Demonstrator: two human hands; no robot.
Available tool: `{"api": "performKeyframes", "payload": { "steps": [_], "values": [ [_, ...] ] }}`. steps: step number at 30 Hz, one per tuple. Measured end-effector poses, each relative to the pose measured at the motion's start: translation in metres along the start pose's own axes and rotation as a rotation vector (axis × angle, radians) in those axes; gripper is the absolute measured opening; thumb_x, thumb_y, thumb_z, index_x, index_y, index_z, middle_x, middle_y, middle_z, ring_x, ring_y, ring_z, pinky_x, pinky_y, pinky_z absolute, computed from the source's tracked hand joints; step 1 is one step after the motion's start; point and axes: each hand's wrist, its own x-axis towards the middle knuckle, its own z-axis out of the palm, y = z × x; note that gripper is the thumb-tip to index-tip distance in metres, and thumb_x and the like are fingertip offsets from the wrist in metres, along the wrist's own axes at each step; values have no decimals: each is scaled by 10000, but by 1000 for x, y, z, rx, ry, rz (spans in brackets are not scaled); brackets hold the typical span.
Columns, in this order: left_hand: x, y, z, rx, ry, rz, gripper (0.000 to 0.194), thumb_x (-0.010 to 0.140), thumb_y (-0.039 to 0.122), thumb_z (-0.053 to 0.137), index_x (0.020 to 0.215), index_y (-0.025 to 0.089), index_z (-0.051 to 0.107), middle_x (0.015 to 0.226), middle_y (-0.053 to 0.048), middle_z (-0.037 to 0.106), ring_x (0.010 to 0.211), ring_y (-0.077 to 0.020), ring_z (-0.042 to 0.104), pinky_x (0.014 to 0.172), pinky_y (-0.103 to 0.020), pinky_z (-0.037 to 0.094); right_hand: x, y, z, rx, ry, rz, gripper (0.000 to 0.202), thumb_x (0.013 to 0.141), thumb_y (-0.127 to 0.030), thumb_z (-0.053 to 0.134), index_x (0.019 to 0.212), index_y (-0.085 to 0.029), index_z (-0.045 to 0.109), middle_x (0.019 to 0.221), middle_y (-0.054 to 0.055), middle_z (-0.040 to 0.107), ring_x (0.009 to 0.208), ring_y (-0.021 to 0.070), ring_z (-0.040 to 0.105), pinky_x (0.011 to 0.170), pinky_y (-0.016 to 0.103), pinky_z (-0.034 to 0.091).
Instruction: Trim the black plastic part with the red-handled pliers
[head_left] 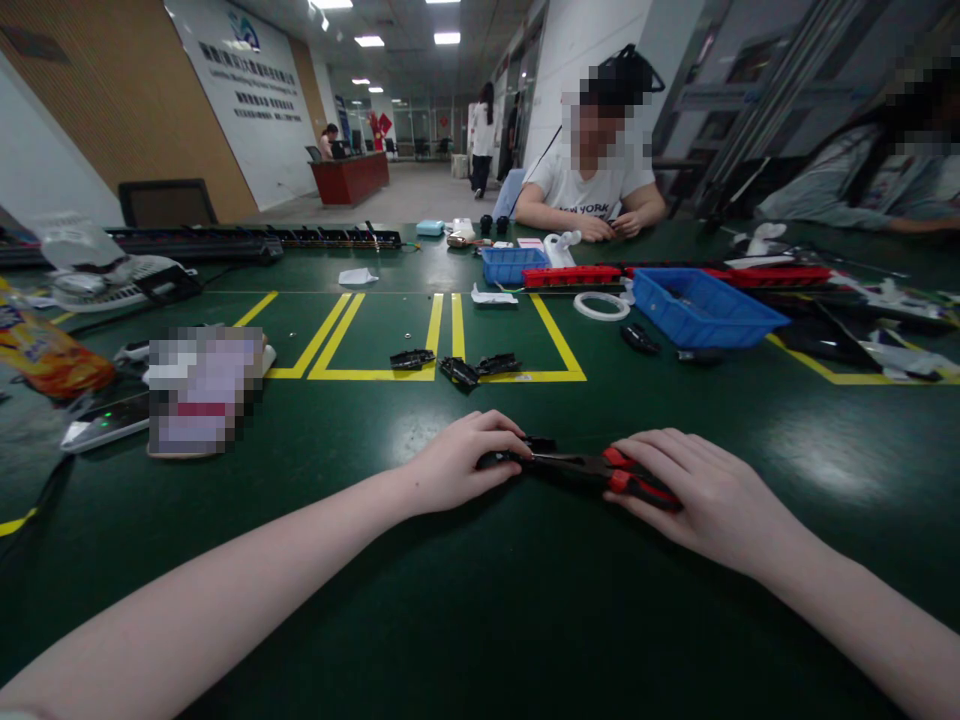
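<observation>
My right hand (697, 490) is wrapped round the red and black handles of a pair of pliers (577, 466). Their jaws point left and reach the fingertips of my left hand (469, 462). Between those fingertips is a small black part (495, 458), mostly covered by the fingers. Another dark piece (540, 442) shows just behind the jaws; whether it joins the held part is unclear. Farther back, near the yellow tape, lie several black parts (459, 372) on the green table (420, 610).
A blue tray (705, 315) and a smaller blue tray (514, 264) stand behind, beside red strips (574, 276) and a white ring (601, 306). At left are a phone-like item (202, 395) and an orange packet (52, 350). A person (596, 170) sits opposite.
</observation>
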Motion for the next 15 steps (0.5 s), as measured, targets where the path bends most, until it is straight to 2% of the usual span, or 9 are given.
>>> {"api": "performKeyframes", "payload": {
  "steps": [10, 15],
  "values": [
    [1, -1, 0, 29, -16, 18, 204, 950, 167, 635, 1140, 195, 702, 1265, -82, 624, 1148, -231, 599, 995, -409, 500, 1, 4, -2, 16, 3, -6, 370, 966, -469, 544, 1118, -142, 623, 984, 131, 710, 818, 228, 680, 684, 344, 546],
    [1, -1, 1, 31, -28, 0, 204, 951, 168, 632, 1139, 201, 704, 1269, -73, 626, 1146, -234, 597, 1001, -411, 498, 3, 2, -1, -16, 16, -34, 380, 996, -463, 491, 1111, -128, 628, 979, 139, 716, 821, 227, 687, 672, 338, 546]
  ]
}}
